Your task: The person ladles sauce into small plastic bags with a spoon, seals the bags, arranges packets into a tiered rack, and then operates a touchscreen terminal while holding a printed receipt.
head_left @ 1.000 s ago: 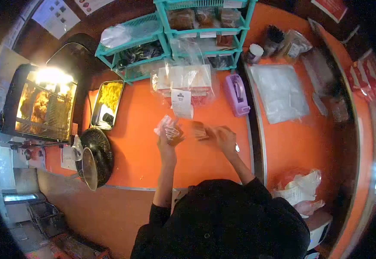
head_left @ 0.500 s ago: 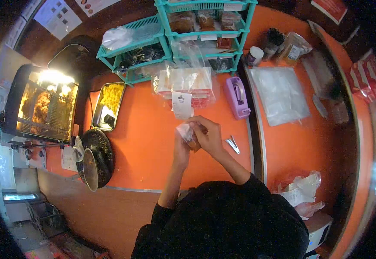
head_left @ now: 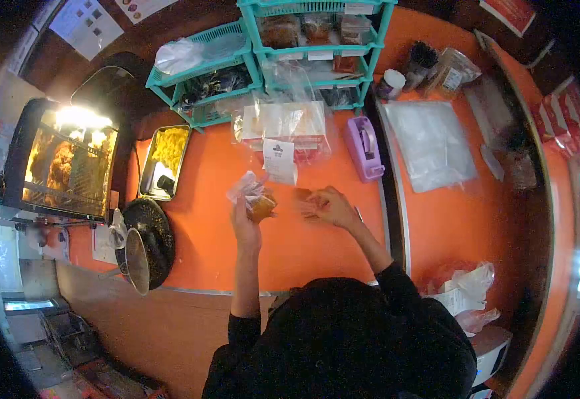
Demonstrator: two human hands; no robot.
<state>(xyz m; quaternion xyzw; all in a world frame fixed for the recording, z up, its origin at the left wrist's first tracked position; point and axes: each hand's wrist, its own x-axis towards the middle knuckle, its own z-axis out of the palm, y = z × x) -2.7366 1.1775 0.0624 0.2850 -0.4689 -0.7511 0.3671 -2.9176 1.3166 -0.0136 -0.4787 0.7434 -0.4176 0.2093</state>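
My left hand is closed around a small clear plastic bag of orange-brown sauce, its pale gathered top sticking out above the fingers. To the right of it, apart from the bag, is my right hand, fingers bent and smeared by motion; whether they hold anything does not show. Just beyond the hands, a printed receipt hangs from a clear plastic bag with boxes inside. A small metal tool lies mostly hidden behind my right forearm.
A purple tape dispenser stands at the right, beside a stack of clear bags. Green shelf baskets rise at the back. On the left are a tray of yellow food, a black pan and a lit glass-fronted oven.
My hands have come apart. The left has moved left with the sauce bag, and the right has moved right, off the bag, now covering most of the small metal tool.
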